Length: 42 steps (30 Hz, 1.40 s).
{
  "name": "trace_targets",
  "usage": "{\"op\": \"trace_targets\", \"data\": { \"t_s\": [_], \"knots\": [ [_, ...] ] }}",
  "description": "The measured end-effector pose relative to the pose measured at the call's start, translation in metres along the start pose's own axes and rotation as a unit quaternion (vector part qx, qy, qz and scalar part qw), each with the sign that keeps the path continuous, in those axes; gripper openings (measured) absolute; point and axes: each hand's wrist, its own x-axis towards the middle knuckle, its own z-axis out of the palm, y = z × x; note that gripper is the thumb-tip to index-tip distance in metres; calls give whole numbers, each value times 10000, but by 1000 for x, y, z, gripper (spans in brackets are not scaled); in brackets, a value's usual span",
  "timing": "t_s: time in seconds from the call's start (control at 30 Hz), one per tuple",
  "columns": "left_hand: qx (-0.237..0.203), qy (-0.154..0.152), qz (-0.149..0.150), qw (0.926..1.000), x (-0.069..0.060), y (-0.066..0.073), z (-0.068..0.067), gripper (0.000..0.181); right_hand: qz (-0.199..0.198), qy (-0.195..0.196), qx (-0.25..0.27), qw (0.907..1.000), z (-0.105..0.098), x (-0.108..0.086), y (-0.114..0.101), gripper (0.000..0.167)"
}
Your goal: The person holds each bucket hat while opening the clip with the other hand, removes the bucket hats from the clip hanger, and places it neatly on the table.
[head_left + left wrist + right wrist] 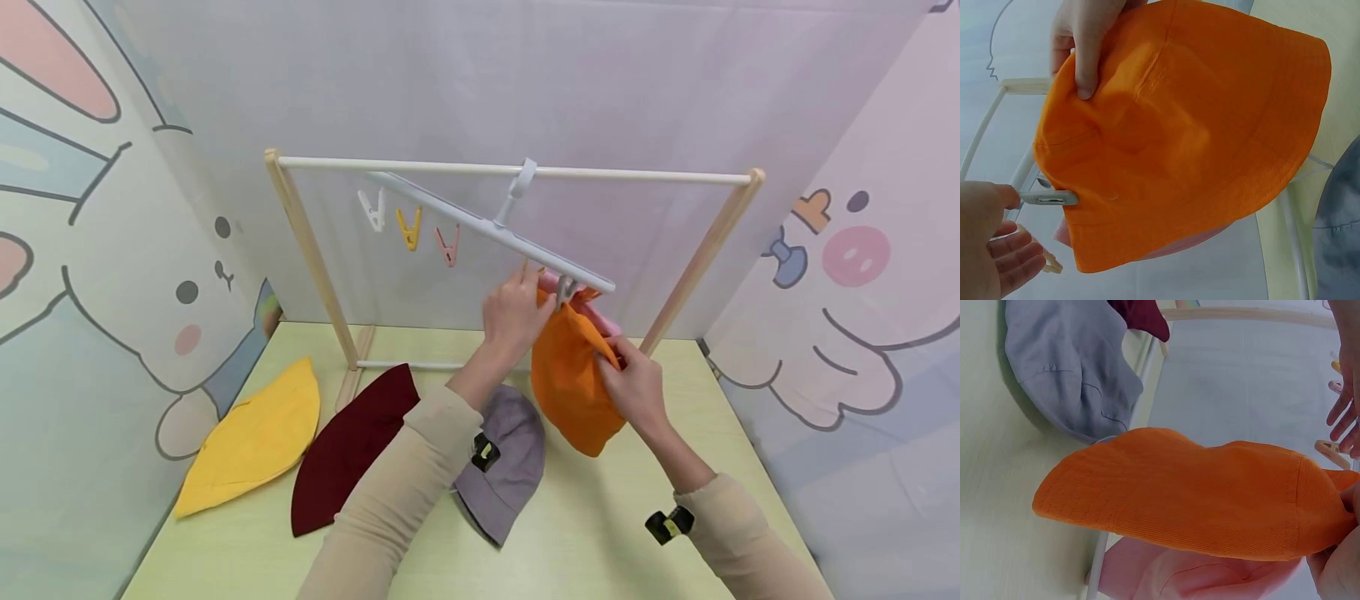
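Observation:
An orange bucket hat (573,379) hangs under the low right end of a tilted white hanger (480,223). My right hand (633,383) pinches its edge, thumb on the near side in the left wrist view. At the hat's other side my left hand (516,315) pinches a grey clothespin (1050,198), whose tip lies on the orange cloth. The other fingers of the left hand are loosely bent. Behind the orange hat, a pink hat (1204,572) is partly hidden. A peach clothespin (1333,453) shows near the left hand's fingers.
The hanger hooks over the white top bar (390,167) of a wooden-legged rack. White (372,210), yellow (409,229) and pink clothespins (448,247) dangle from its left half. Yellow (258,442), maroon (352,450) and grey hats (506,462) lie on the table (600,542).

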Motion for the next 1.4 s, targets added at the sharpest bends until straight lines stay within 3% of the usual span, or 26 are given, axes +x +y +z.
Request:
{"op": "trace_targets", "data": {
  "t_s": [0.3,0.53,0.77,1.07,1.4],
  "knots": [
    [-219,-365,-88,9991,-2,7,5,36,-87,-64,114,9999,1,-8,-3,14],
    [-127,-249,-49,9996,-4,12,7,30,-416,18,216,9989,3,-13,-9,13],
    [-20,-284,-231,9993,-2,17,9,35,-728,99,299,9968,8,-16,-12,8],
    [-35,-389,-467,9981,0,20,16,41,-853,107,233,9960,13,-21,-17,8],
    [12,-205,-393,9990,-1,21,19,38,-728,-108,387,9965,13,-26,-20,9]
  ]
}}
